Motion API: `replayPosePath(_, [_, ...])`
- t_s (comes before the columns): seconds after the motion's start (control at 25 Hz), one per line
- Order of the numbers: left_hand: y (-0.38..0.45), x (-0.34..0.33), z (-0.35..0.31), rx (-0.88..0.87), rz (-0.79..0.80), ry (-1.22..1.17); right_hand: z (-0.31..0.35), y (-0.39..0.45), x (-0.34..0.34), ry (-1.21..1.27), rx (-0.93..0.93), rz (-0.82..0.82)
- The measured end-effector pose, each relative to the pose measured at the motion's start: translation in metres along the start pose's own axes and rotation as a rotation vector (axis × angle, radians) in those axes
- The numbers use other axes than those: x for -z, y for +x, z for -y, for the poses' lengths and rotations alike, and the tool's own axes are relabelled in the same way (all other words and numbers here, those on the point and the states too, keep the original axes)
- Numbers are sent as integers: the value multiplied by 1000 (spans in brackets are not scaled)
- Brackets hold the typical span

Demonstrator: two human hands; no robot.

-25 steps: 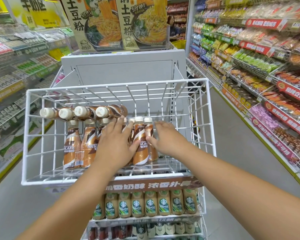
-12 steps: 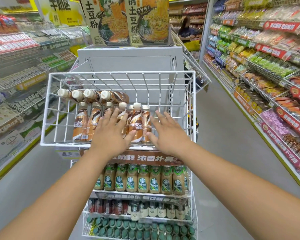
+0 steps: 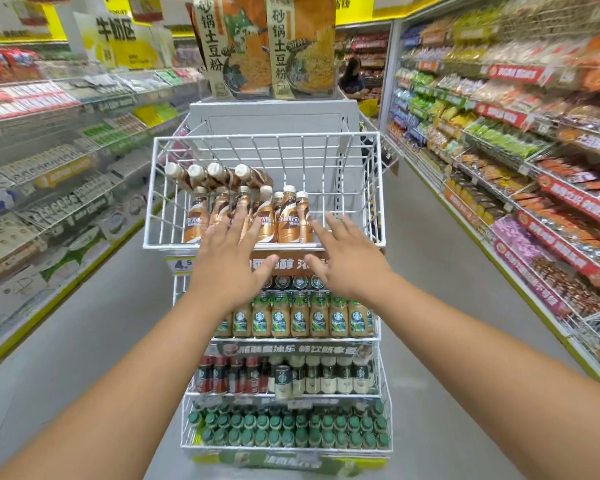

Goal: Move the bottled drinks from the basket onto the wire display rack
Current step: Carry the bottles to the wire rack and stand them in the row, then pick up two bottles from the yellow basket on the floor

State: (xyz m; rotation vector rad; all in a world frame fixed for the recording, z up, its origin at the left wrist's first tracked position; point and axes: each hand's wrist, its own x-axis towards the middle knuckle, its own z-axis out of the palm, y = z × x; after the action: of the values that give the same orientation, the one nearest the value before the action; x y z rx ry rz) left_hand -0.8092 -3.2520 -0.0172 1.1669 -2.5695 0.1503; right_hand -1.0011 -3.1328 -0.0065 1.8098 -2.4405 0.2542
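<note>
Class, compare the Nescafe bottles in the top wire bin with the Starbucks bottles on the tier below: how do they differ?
The Nescafe bottles have white caps and brown-and-white wraps; the Starbucks bottles have green-trimmed labels. Some Nescafe bottles lie on their sides on top; the Starbucks bottles all stand in a row. Nescafe fills only the bin's left part; Starbucks spans its tier. Both hold pale brown drinks.

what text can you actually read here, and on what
"NESCAFE": brown coffee bottles in the top wire basket.
"4.5": price tag under that basket.
"砂锅土豆粉": noodle packs on top of the rack.
"牛奶区": hanging yellow sign.
Starbucks logo: bottles on the second shelf.
Shelf strips, side-aisle labels: too blurred.
</note>
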Motion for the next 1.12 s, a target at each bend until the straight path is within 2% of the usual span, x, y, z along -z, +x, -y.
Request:
replayPosePath(0.28, [-94, 47, 3, -84, 44, -60, 61, -111, 16, 6, -86, 18])
replayPosePath(0.56, [-147, 63, -59, -274, 32, -144, 51, -217, 37, 6, -224, -62])
replayPosePath(0.72, [-171, 54, -148, -439, -23, -252, 12, -316, 50, 9, -387, -125])
replayPosePath(0.88, [-216, 52, -278, -647, -2, -309, -49, -441, 61, -37, -613, -134])
replayPosePath(1.12, [-352, 55, -485, -947, 3, -536, -123, -688, 73, -60, -918, -133])
